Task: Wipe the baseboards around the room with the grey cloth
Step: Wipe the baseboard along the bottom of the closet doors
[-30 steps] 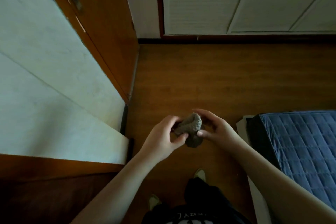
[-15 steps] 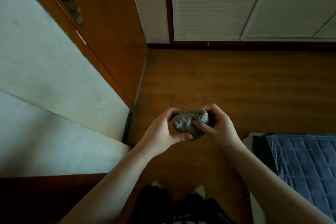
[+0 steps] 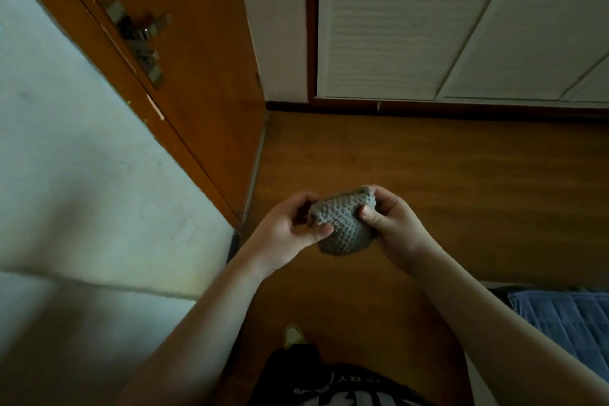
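Both hands hold a bunched grey textured cloth (image 3: 344, 227) in front of me, above the wooden floor. My left hand (image 3: 285, 229) pinches its left edge between thumb and fingers. My right hand (image 3: 392, 227) grips its right side, thumb pressed on the front. A dark baseboard (image 3: 428, 107) runs along the foot of the far wall under white louvred doors. Another dark strip (image 3: 233, 242) shows at the foot of the left wall.
An open wooden door (image 3: 184, 76) with a metal handle (image 3: 141, 39) stands at the left against a pale wall (image 3: 66, 158). White louvred closet doors (image 3: 445, 20) fill the far wall. A bed with a blue quilt (image 3: 566, 323) sits at lower right. Wooden floor (image 3: 461, 181) lies ahead.
My view has tilted up, so the door handle and closet doors show more and the bed shows less. Both hands have turned and spread the cloth between them.
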A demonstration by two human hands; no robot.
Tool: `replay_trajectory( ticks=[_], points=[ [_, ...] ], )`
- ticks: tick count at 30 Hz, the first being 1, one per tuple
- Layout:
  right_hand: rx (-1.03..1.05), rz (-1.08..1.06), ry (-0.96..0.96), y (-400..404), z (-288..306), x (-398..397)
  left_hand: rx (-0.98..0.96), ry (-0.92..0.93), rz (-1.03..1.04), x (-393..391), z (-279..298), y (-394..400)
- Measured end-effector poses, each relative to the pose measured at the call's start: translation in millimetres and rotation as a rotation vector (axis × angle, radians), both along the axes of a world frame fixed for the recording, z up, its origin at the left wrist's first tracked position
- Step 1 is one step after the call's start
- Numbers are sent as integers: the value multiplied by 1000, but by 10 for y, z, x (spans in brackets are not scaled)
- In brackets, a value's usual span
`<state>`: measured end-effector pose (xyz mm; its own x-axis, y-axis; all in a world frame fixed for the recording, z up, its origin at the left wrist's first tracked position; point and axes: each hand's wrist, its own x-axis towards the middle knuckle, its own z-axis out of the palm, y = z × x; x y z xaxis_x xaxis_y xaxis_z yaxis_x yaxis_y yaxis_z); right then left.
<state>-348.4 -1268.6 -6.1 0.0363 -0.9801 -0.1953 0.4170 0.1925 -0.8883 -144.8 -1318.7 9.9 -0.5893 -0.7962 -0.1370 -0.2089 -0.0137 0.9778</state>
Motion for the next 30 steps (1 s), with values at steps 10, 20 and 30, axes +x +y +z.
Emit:
replay_trajectory(
  ticks=[10,20,30],
  points=[
    [-47,-149,-81,-688,38,-189,252,218,2,-405,-59,-854],
    [-152,-511,898,-1612,-66,-1032,251,153,109,-1527,-125,-1864],
    [-224,2,548,-2572,-101,-1617,264,202,172,-1987,-18,-2702]
  ],
)
